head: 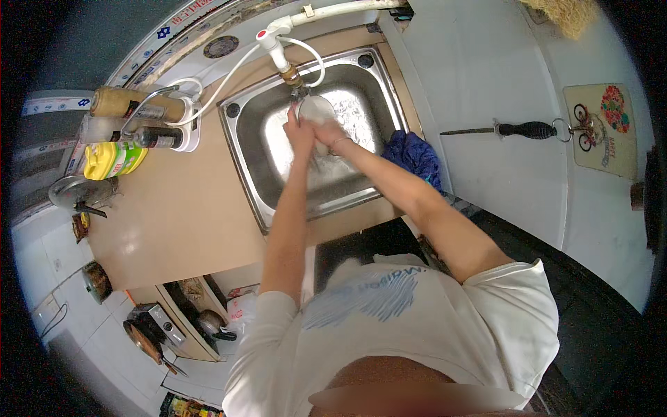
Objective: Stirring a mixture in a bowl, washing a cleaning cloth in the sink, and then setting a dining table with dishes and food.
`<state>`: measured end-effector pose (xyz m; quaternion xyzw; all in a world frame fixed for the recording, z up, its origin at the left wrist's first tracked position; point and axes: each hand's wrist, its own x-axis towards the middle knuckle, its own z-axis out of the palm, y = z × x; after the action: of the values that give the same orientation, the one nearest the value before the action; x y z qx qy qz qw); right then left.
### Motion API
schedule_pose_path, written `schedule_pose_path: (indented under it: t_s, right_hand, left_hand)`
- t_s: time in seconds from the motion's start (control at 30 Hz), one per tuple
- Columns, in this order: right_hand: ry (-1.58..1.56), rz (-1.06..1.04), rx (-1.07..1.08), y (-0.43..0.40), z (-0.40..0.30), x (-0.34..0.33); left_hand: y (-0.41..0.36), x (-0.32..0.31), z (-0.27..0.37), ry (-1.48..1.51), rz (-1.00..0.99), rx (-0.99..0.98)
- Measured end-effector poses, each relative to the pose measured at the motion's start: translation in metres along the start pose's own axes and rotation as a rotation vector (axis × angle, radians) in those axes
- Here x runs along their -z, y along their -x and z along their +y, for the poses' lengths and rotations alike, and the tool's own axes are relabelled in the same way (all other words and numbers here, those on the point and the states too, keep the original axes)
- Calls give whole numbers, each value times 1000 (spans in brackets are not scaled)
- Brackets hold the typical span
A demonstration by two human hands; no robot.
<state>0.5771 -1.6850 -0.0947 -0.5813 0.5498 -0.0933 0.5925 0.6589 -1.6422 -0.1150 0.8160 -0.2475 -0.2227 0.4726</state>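
A white round dish, likely a bowl [317, 108], is tilted beneath the faucet outlet [299, 93] over the stainless steel sink [255, 185]. My left hand [299, 131] grips its left edge, fingers reaching up beside the faucet. Against its lower right part lies my right hand [329, 133], fingers bent and partly hidden by the dish. Water appears to run over the dish and hands. A pale band circles my right wrist. Some pale shape shows below my hands in the basin, too blurred to name.
A white water heater tap [273, 46] with hoses stands behind the sink. Dark blue cloth [414, 159] hangs at the sink's right corner. Left on the counter [177, 219] are a bottle rack [190, 125], a yellow detergent jug [113, 160] and a glass lid [81, 192]. A sharpening steel [523, 130] hangs right.
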Motion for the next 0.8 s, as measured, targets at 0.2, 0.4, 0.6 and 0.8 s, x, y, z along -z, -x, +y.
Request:
schedule_pose_path:
  t_s: [0.2,0.4,0.6,0.8]
  right_hand:
    - [1090,-311,938,-18,9,41]
    - [350,43,142,-25,11,12]
    - [629,-50,328,-19,18,29]
    - [1481,-407,730,-34,16,58]
  left_hand:
    - [-25,37,31,-270,-937,264]
    - [-19,-15,-28,606,-189,370]
    - [-35,0,2,-117,-457,41]
    - [-35,16,48,-301,-984,428]
